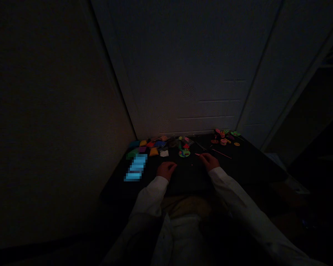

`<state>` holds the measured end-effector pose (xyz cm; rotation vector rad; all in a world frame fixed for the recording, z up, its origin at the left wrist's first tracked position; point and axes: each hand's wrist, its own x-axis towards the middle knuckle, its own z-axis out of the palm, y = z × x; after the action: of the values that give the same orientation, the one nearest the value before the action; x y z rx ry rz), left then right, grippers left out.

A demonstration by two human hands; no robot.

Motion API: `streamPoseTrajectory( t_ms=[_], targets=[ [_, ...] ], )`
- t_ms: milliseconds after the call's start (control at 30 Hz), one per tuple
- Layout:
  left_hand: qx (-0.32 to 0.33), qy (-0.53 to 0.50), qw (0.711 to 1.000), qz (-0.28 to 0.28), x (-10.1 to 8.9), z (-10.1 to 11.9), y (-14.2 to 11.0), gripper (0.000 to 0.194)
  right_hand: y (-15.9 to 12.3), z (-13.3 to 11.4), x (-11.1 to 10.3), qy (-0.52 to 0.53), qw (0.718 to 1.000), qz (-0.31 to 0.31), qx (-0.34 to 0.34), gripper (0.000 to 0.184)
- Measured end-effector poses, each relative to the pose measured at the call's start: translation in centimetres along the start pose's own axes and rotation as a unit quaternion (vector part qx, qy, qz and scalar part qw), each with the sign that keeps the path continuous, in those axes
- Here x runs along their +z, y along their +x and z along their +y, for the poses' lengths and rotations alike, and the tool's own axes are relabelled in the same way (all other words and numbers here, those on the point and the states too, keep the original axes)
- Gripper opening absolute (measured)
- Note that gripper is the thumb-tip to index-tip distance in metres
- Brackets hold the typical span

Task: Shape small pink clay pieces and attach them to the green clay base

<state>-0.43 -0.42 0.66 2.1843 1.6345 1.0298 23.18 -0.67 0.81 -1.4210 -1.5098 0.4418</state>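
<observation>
Fine pinch work at the dark table (183,183).
Left hand (165,170) curled; whether anything is held cannot be told. Right hand (210,162), near the green figure (184,153): slim pale piece (197,154) pinched narrowly, best steadied lightly; red speck (192,164) between hands best left undisturbed.

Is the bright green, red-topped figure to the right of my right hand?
No, the bright green, red-topped figure lies to the left of your right hand.
</observation>
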Motion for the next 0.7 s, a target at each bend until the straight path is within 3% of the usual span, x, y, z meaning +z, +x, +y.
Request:
streamPoseTrajectory(
  t_ms=[500,700],
  targets=[
    [0.001,0.003,1.0,-0.005,-0.08,0.19,-0.13,0.022,0.02,0.0,-0.04,-0.048,0.999,0.001,-0.008,0.04],
    [0.025,0.009,1.0,-0.013,-0.19,0.46,-0.28,0.024,-0.15,-0.08,0.22,-0.096,0.993,-0.031,-0.068,0.037]
  ],
)
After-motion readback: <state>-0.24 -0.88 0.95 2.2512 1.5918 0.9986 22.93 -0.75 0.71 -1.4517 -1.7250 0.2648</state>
